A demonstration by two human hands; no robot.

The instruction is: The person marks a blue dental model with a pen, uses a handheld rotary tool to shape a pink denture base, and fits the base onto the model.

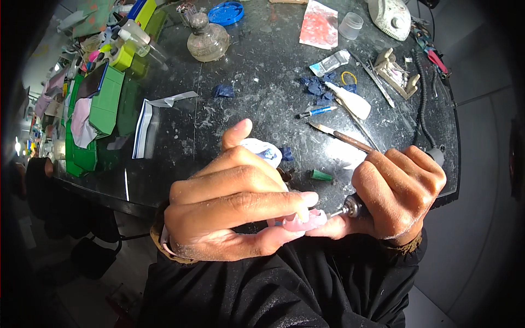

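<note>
Between the fingertips and thumb of my left hand (232, 199) is a small pink denture piece (306, 221) with a pale tooth-like part. My right hand (399, 191) is wrapped round a dark rotary handpiece (353, 206). Its thin metal bur meets the right side of the denture piece or lies very close to it. My right thumb reaches under the piece. Pale dust covers both hands. Just beyond them lie a small green cone-shaped piece (321, 175) and a white and blue item (262, 150), partly hidden by my left hand.
A brown-handled brush (344, 136), a white tube (353, 102) and a blue knife-like tool (316, 112) lie ahead. A glass spirit lamp (208, 42) stands at the far side. Green bins (104, 98) line the left; a coiled cord (421, 98) runs along the right.
</note>
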